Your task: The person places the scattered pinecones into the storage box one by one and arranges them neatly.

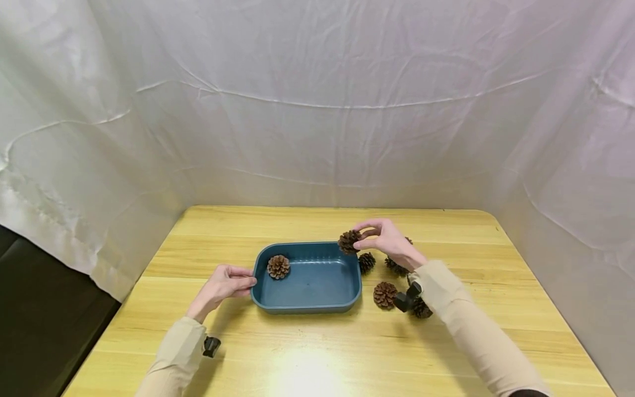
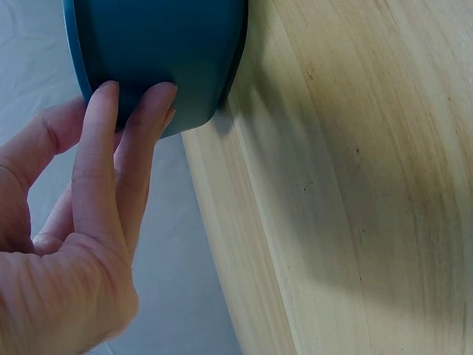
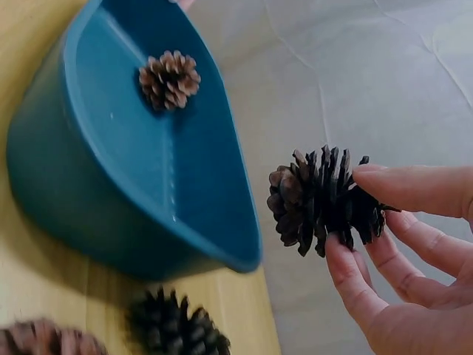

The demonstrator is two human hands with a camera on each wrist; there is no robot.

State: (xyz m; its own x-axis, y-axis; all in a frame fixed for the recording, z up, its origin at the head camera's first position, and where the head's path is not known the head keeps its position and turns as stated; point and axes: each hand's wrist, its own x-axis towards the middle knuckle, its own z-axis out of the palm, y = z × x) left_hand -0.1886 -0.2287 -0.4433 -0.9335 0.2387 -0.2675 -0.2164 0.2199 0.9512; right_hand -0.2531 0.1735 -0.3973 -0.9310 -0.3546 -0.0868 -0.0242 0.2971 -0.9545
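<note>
A blue plastic tub (image 1: 308, 285) with rounded corners stands on the table. At its left end my left hand (image 1: 224, 287) pinches the rim, fingers against the outer wall (image 2: 166, 55) in the left wrist view. My right hand (image 1: 389, 240) holds a brown pine cone (image 1: 349, 242) over the tub's back right corner. In the right wrist view the thumb and fingertips grip this pine cone (image 3: 314, 201) at its stem end, off the table. Another pine cone (image 1: 278, 267) lies inside the tub near the left wall.
Several more pine cones lie right of the tub: a dark one (image 1: 366, 263) close by its wall, a reddish-brown one (image 1: 385, 295) nearer the front, others partly under the right forearm. The wooden table (image 1: 238, 353) is bordered by pale hanging cloth (image 1: 322, 138).
</note>
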